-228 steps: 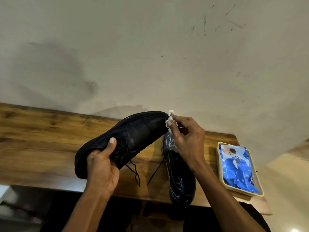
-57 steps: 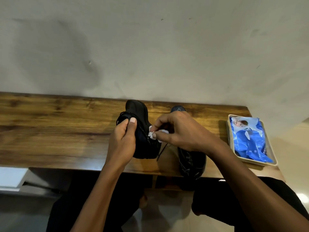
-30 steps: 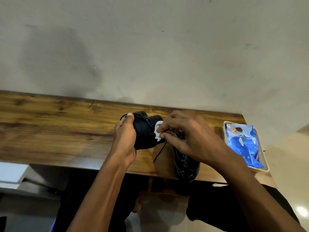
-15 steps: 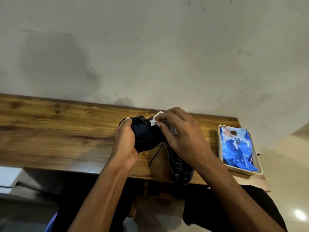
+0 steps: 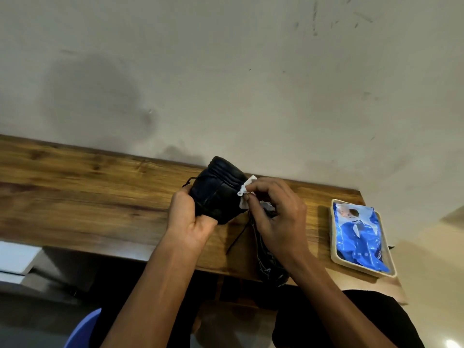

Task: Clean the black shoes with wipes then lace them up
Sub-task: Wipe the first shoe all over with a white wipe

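Observation:
My left hand [image 5: 188, 223] grips a black shoe [image 5: 218, 191] and holds it up above the wooden table [image 5: 88, 197], toe pointing away from me. A small white wipe [image 5: 244, 190] is pinched in my right hand [image 5: 278, 219] and lies against the shoe's right side. The second black shoe [image 5: 270, 268] lies on the table under my right wrist, mostly hidden, its heel at the table's front edge. A loose black lace [image 5: 237, 238] hangs down between the two shoes.
A blue pack of wipes [image 5: 359, 237] lies in a beige tray [image 5: 335, 257] at the table's right end. A stained wall stands right behind the table. A blue stool [image 5: 82, 330] shows below, and a white object [image 5: 15, 259] sits at lower left.
The held shoe has turned from lying sideways to pointing its toe away and has risen a little in the last half second. My right hand keeps the wipe on its right side.

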